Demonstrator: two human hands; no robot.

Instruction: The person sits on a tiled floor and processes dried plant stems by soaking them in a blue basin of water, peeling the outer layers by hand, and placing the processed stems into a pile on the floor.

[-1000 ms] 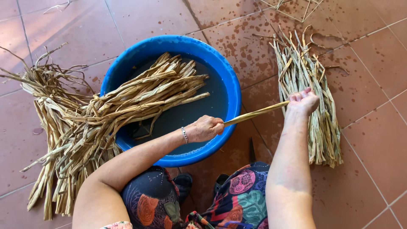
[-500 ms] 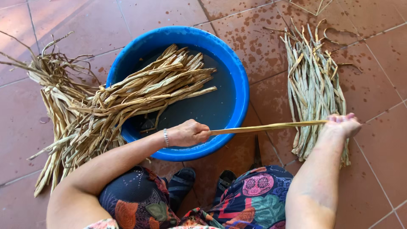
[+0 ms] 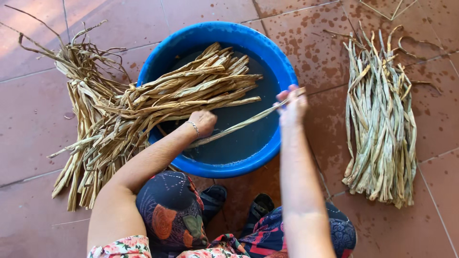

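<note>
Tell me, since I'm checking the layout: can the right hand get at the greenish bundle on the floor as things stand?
Probably yes. The greenish bundle lies on the tiles to the right of the blue basin, with nothing between it and the right hand. That hand holds one end of a strip, though.

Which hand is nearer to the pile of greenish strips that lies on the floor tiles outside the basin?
The right hand. It is above the blue basin's right rim, beside the greenish pile but apart from it. The left hand is over the basin's middle, farther away.

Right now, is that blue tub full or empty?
Partly filled: the blue tub holds dark water well below its rim, and the dry strips lean in over its left edge.
</note>
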